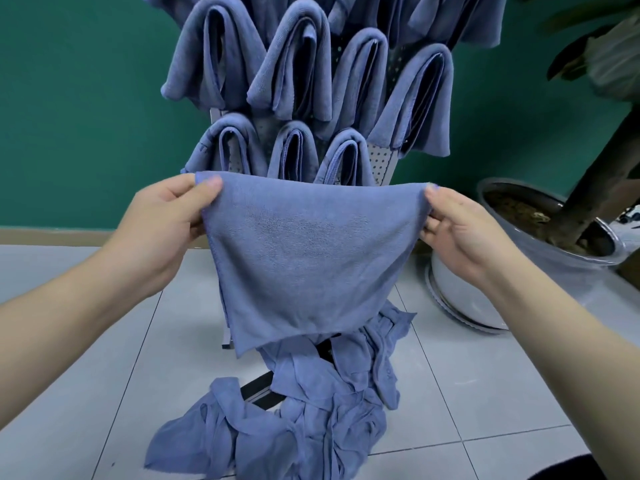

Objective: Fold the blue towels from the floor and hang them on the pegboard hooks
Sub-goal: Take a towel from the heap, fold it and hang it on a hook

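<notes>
A person's left hand point(166, 216) is pinching the upper left corner of a blue towel point(304, 258) between thumb and curled fingers, while the right hand point(460, 226) is pinching the opposite upper corner the same way, so the cloth is hanging spread between them in front of the pegboard point(379, 161). The towel's top edge is sagging slightly in the middle and its lower edge is dangling unevenly, the lower left corner reaching lowest. To fold it well, the person is likely needing to pull the top edge taut, bring the two corners together so the edges meet, and keep the hanging part off the floor. Behind the held towel, folded towels point(294, 64) are draping over the pegboard in rows, covering most of it; only small perforated patches are showing at the lower right of the board, so a free hook may be hard to find, and no bare hook is plainly visible. At the foot of the pegboard, a heap of unfolded towels point(294, 420) is lying crumpled on the tiled floor point(86, 358), over the stand's dark base. To the right of the pegboard, a potted plant point(554, 244) is standing close by, crowding that side. A green wall point(86, 116) is rising behind the pegboard.
</notes>
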Tool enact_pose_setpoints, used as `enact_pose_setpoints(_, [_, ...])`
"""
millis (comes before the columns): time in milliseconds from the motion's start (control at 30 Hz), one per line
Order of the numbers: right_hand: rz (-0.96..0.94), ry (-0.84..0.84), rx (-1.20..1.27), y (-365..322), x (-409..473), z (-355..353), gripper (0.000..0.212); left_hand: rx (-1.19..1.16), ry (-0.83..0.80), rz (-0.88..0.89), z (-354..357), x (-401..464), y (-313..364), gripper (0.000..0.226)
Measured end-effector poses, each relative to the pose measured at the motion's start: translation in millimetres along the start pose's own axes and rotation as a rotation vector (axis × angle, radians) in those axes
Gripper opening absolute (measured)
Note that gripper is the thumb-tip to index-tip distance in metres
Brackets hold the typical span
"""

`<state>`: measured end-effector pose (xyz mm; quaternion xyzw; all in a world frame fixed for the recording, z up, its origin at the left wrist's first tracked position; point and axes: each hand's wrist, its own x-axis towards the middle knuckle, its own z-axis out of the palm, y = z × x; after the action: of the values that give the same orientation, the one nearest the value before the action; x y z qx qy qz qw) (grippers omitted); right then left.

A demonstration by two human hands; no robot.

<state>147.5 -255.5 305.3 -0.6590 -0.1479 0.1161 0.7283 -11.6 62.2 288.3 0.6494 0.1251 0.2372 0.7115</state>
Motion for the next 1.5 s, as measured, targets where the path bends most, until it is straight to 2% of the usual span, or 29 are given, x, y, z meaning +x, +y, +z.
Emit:
enact_pose_setpoints(67, [-0.029,-0.013,-0.022,-0.2,-0.3,-4.6,0.012,0.042,-0.008,0.044,-2.5,0.6,1.6,0.014])
enact_pose_setpoints(167, [-0.05,0.032,-0.067,3.1,-0.5,-8.5,0.01,0.062,0.076,0.088,-3.8,2.2,2.8,0.011])
enact_pose_setpoints(333, [-0.05,0.136,-0.107,9.8,2.9,-0.8,0.004,0.078,0.198,0.049,0.1,4.2,0.1,0.009])
enact_pose_setpoints(367, [-0.028,0.157,-0.094,11.7,4.7,-0.9,0.01,0.076,0.211,0.027,0.2,5.3,0.1,0.009])
enact_pose_setpoints(467, [0.105,0.115,-0.046,17.8,8.0,-1.8,0.022,0.059,0.194,-0.083,-7.0,12.5,-2.9,0.027])
enact_pose_setpoints(533, [0.228,0.049,-0.082,23.0,7.6,-2.6,0.01,0.125,0.1,-0.143,-13.3,17.2,-5.9,0.022])
enact_pose_setpoints(600, [0.34,0.025,-0.118,29.2,7.7,-1.8,0.032,0.183,0.029,-0.194,-18.8,19.8,-10.9,0.009])
enact_pose_setpoints(633, [0.387,0.028,-0.12,32.9,8.0,-0.4,0.033,0.193,0.031,-0.22,-20.7,21.0,-13.7,0.008])
enact_pose_setpoints(700, [0.455,0.044,-0.103,40.1,8.0,5.3,0.012,0.198,0.069,-0.282,-21.8,22.8,-18.0,0.009])
enact_pose_setpoints(767, [0.48,0.056,-0.095,46.1,8.1,13.2,0.007,0.191,0.127,-0.329,-18.0,22.5,-21.6,0.013])
enact_pose_setpoints(900, [0.451,0.07,-0.107,52.8,3.7,38.5,0.012,0.224,0.217,-0.3,-0.7,19.3,-30.5,0.019])
enact_pose_setpoints(1033, [0.413,0.068,-0.085,55.7,-10.2,67.9,0.016,0.212,0.222,-0.325,20.1,12.6,-34.4,0.015])
enact_pose_setpoints(1200, [0.296,0.018,-0.12,55.6,-25.6,94.3,0.029,0.287,0.087,-0.22,47.3,-1.8,-36.9,0.021])
enact_pose_setpoints(1367, [0.133,-0.013,-0.296,58.9,-38.5,113.3,0.028,0.381,-0.089,-0.096,67.9,-24.5,-35.7,0.012])
enact_pose_setpoints(1500, [0.095,-0.037,-0.363,57.8,-40.4,112.1,0.023,0.457,-0.132,-0.011,67.5,-31.9,-37.4,0.013])
